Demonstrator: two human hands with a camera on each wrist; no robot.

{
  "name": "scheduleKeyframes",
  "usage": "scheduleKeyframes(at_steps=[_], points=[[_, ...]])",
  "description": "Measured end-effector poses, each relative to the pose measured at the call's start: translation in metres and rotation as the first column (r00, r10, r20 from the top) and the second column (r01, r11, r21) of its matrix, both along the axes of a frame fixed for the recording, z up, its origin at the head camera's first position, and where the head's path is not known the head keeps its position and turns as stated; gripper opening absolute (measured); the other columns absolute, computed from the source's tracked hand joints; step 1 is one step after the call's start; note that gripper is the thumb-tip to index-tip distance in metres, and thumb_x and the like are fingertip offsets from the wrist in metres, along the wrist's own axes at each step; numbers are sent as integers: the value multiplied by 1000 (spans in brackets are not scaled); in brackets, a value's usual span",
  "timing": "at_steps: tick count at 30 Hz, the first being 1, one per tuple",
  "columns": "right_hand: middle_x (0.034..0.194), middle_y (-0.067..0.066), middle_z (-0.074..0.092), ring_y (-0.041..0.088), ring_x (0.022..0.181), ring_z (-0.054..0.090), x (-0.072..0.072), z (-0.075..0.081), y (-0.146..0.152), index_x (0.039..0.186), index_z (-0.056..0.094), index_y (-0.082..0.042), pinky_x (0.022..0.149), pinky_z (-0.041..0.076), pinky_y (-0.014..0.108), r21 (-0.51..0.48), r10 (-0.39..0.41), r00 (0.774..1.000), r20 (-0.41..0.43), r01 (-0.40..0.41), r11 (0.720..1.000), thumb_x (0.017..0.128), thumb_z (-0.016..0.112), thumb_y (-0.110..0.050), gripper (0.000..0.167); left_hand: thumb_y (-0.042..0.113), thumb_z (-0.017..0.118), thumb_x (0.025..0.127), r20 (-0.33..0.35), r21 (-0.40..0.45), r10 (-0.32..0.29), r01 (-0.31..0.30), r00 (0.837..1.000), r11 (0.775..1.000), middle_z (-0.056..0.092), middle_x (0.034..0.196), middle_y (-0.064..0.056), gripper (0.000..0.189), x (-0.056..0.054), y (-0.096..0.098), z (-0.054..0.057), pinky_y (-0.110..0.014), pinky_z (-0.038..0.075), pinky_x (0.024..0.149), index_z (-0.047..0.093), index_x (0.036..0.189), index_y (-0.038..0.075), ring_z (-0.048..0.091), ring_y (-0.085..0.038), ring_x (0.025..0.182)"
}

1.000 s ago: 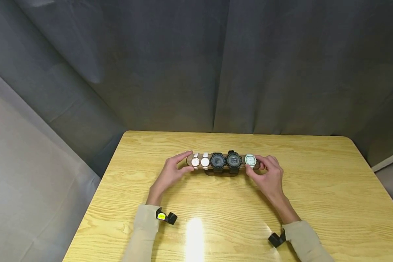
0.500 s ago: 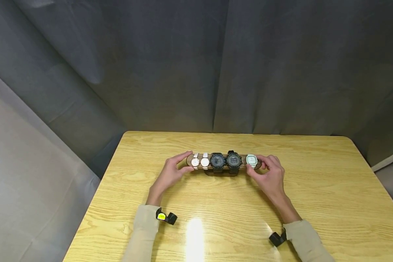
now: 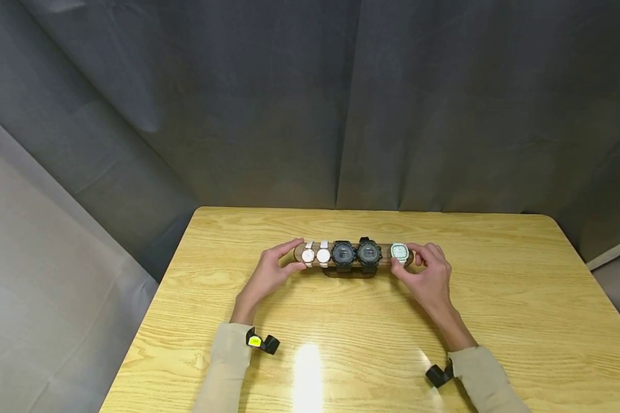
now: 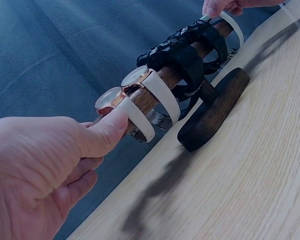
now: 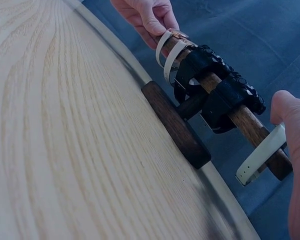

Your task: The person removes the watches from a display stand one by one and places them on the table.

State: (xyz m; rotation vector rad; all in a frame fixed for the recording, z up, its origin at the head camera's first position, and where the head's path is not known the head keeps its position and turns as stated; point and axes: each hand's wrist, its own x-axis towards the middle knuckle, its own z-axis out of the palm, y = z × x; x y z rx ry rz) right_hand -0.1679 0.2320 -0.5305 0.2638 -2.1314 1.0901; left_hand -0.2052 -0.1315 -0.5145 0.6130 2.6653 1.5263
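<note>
A dark wooden watch stand [image 5: 175,122] carries a horizontal bar with several watches strapped round it. My left hand [image 3: 268,274] grips the bar's left end, its thumb against the outer of two white-strapped watches [image 4: 135,117] with rose-gold cases. Two chunky black watches [image 3: 356,253] sit at the middle of the bar. Near the right end is a pale mint watch [image 3: 400,252] with a squarish case. My right hand [image 3: 427,276] pinches this mint watch between thumb and fingers. Its strap [image 5: 260,156] hangs loosely round the bar in the right wrist view.
The stand's foot [image 4: 215,110] rests on a light wood-grain table [image 3: 351,332]. Behind the table hangs a dark grey curtain [image 3: 268,115], with paler cloth [image 3: 46,275] at the left. Each sleeve bears a small black wrist camera [image 3: 271,344].
My right hand has slid the mint watch a little to the right along the bar, towards its end. The left hand and the stand have stayed in place.
</note>
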Motion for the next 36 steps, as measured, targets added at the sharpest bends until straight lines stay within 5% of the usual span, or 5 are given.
scheduleKeyframes(at_steps=[15, 36], points=[[69, 11, 47, 18, 73, 40, -3, 0, 5, 97, 75, 5, 66, 28, 22, -4, -24, 1000, -20, 24, 1000, 72, 81, -13, 31, 14, 81, 90, -2, 7, -2, 2, 1000, 1000, 58, 150, -10, 60, 0, -1, -1, -45, 39, 120, 61, 146, 8, 52, -30, 142], [68, 15, 48, 21, 72, 41, -7, -4, 17, 95, 75, 5, 67, 30, 22, -10, -56, 998, -30, 56, 998, 72, 80, -13, 30, 14, 81, 89, -7, 11, -2, 2, 1000, 1000, 59, 150, -10, 60, 0, 0, -2, -45, 39, 120, 61, 145, 7, 52, -30, 142]])
